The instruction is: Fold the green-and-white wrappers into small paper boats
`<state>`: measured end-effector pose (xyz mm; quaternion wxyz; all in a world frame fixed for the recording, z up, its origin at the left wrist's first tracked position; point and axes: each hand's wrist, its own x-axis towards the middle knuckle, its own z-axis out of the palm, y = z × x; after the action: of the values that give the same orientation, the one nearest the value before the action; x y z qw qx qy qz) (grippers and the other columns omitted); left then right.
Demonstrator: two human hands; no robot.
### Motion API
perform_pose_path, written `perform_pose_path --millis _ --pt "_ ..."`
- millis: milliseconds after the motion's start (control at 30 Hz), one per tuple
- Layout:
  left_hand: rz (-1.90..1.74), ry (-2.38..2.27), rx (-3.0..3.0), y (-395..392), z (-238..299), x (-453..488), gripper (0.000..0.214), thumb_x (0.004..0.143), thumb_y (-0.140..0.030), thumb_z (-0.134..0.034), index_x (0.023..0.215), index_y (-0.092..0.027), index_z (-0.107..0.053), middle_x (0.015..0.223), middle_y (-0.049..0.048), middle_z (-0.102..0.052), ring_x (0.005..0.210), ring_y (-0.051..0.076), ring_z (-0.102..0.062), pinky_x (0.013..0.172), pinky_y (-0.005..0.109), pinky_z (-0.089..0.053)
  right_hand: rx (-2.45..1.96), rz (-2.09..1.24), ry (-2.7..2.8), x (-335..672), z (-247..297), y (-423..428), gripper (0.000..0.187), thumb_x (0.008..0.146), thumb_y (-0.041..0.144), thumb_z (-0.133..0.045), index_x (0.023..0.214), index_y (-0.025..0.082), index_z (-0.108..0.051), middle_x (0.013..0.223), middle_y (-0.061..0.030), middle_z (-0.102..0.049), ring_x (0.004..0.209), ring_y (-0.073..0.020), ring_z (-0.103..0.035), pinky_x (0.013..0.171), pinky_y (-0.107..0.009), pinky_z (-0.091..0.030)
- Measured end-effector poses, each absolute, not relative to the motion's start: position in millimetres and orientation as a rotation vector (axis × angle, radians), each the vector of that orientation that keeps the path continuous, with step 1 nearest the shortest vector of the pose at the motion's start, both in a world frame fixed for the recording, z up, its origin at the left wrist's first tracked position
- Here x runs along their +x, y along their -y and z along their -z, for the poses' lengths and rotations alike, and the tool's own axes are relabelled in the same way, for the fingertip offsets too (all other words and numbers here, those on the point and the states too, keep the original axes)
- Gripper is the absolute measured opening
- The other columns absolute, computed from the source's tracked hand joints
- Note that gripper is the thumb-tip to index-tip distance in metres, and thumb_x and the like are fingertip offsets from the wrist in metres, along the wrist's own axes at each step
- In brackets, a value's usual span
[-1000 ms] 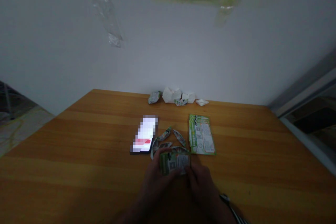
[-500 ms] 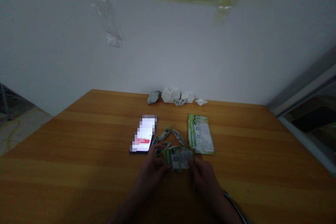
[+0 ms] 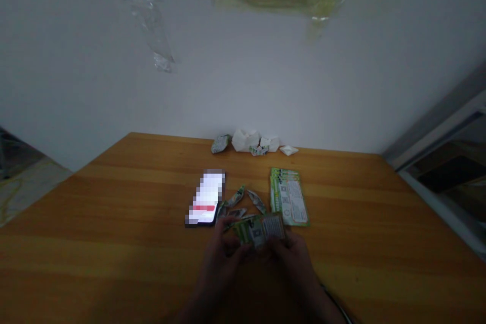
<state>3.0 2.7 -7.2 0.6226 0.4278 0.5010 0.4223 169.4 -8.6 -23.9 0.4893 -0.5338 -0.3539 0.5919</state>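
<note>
Between my hands is a green-and-white printed packet [image 3: 258,230], held a little above the table and slightly tilted. My left hand [image 3: 224,250] pinches its left end, thumb at the lower edge. My right hand [image 3: 290,253] grips the right end, with the thumb over the printed face. Just beyond lie several folded, pointed pieces of the same printed material [image 3: 237,196]. To their right is a stack of flat green-and-white packets [image 3: 290,200], overlapping at the top edge. Whether the held packet is folded, I cannot tell.
A phone with a lit, blurred screen [image 3: 207,197] lies left of the folded pieces. Along the wall stand white folded paper shapes [image 3: 245,140], a crumpled-looking printed piece [image 3: 220,144] and a small white paper boat shape [image 3: 289,150]. The wooden table [image 3: 114,202] meets the wall.
The held packet has tilted, its right end rising. My right thumb has moved inward across its face. The view has shifted slightly.
</note>
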Motion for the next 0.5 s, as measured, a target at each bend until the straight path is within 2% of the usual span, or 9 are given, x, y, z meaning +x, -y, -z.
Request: perform_pose_path --millis 100,200,300,367,433,500 --pt "-0.98 -1.123 0.949 -4 3 3 0.054 0.07 -0.029 -0.074 0.107 -0.026 -0.034 0.071 -0.002 -0.071 0.068 0.024 -0.073 0.063 0.034 -0.057 -1.197 -1.471 0.861 173 22 8 0.051 0.072 0.065 -0.064 0.063 0.015 -0.065 0.05 -0.004 -0.067 0.038 -0.0154 -0.058 0.042 -0.026 -0.048" --pt "-0.911 -1.08 0.939 -4 2 3 0.064 0.066 -0.034 -0.078 0.113 -0.025 -0.036 0.075 0.001 -0.073 0.066 0.024 -0.072 0.062 0.034 -0.057 -1.205 -1.415 0.861 173 26 9 0.052 0.076 0.066 -0.058 0.062 0.016 -0.062 0.045 -0.0015 -0.063 0.036 -0.0148 -0.054 0.04 -0.025 -0.045" --pt "-0.818 -1.038 1.036 -4 4 1 0.056 0.072 -0.043 -0.072 0.117 -0.021 -0.047 0.081 0.0051 -0.074 0.07 0.025 -0.071 0.063 0.033 -0.056 -1.283 -1.291 1.008 178 32 8 0.052 0.082 0.064 -0.052 0.06 0.017 -0.061 0.045 0.0 -0.059 0.039 -0.0146 -0.052 0.039 -0.023 -0.04" --pt "-0.801 -1.069 1.167 -4 5 -1 0.04 0.077 -0.046 -0.067 0.106 -0.019 -0.062 0.087 0.0077 -0.074 0.079 0.025 -0.07 0.07 0.033 -0.054 -1.324 -1.184 1.292 183 33 6 0.049 0.086 0.056 -0.052 0.058 0.017 -0.062 0.052 -0.0009 -0.061 0.047 -0.0148 -0.053 0.045 -0.023 -0.04" --pt "-0.777 -1.149 1.286 -5 5 -3 0.034 0.074 -0.045 -0.069 0.093 -0.017 -0.071 0.088 0.0085 -0.075 0.083 0.026 -0.067 0.075 0.032 -0.053 -1.348 -1.094 1.522 188 32 5 0.044 0.088 0.047 -0.052 0.058 0.017 -0.065 0.055 -0.0008 -0.062 0.052 -0.0152 -0.054 0.051 -0.024 -0.041" --pt "-0.757 -1.196 1.301 -6 4 -2 0.032 0.07 -0.044 -0.074 0.086 -0.016 -0.075 0.084 0.0086 -0.075 0.081 0.026 -0.066 0.075 0.032 -0.052 -1.346 -1.068 1.565 191 29 4 0.035 0.09 0.039 -0.052 0.069 0.018 -0.07 0.061 -0.001 -0.065 0.057 -0.0167 -0.058 0.055 -0.024 -0.044"
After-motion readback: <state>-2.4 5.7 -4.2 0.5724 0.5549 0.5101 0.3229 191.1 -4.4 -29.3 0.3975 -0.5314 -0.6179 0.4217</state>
